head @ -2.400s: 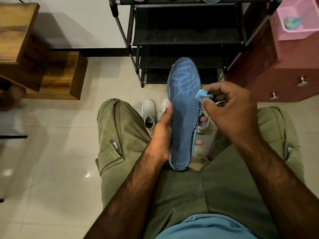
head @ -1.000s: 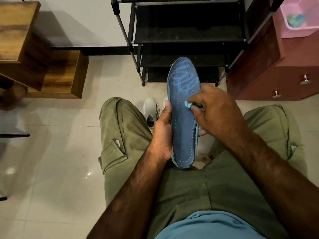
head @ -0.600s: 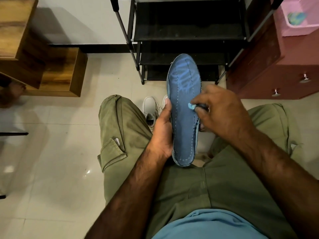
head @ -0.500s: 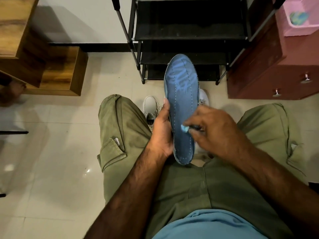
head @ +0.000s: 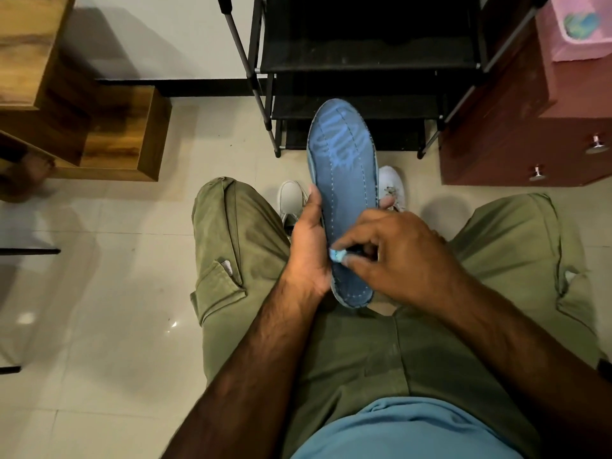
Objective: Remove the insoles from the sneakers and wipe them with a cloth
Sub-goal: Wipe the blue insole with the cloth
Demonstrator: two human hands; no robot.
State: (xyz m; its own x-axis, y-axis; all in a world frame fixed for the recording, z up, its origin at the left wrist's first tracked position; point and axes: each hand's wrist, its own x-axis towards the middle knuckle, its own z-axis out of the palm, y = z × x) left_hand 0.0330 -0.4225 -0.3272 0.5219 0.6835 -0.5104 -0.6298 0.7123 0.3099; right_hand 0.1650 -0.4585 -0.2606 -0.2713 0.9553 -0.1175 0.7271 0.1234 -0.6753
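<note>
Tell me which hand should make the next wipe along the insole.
Right. The right hand pinches the cloth against the insole near its heel; the left hand grips the insole's edge, steadying it.

This is a home, by the look of it a corner near the door where shoes are kept. A black shoe rack [head: 364, 54] with cloth shelves stands against a white wall [head: 165, 34], and 2 pale sneakers [head: 290, 197] sit on the glossy cream floor tiles [head: 116, 293] in front of it. To the left are wooden steps [head: 116, 137] (stacked like boxes, dark-grained). To the right stands a dark red cabinet [head: 496, 154] with 2 metal drawer knobs [head: 536, 172], and a pink tub [head: 563, 44] rests on top.
</note>
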